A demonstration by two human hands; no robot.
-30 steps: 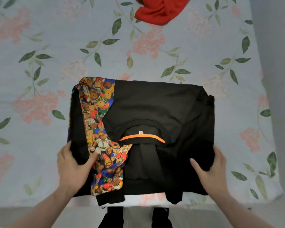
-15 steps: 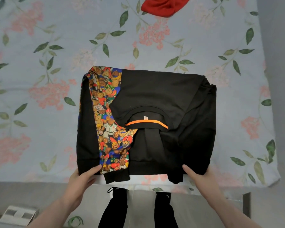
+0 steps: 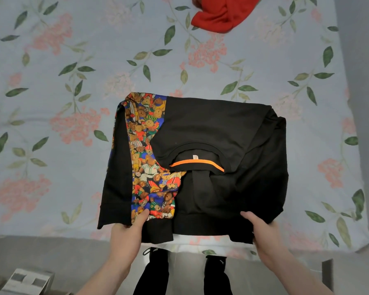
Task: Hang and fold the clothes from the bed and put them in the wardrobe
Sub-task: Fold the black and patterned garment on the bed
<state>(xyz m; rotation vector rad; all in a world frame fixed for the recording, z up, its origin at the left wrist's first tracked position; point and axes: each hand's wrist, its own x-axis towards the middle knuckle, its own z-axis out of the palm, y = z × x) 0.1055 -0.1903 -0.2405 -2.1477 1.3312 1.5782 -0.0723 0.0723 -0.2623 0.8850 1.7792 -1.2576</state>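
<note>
1. My left hand grips the near left hem of the folded black sweatshirt, thumb on top at the edge of the teddy-bear print panel, the other fingers tucked beneath the cloth.
2. My right hand holds the near right corner of the same garment, thumb lying over the black fabric, fingers hidden underneath.
3. The sweatshirt lies folded into a rough square at the near edge of the bed, its collar with an orange strip facing up near the middle.
4. The floral bedsheet, pale blue with pink blossoms and green leaves, spreads under and around the garment.
5. A red garment lies bunched at the far edge, well apart from the sweatshirt.
6. My black-trousered legs stand below the bed's edge; a pale box sits on the floor, near left.
</note>
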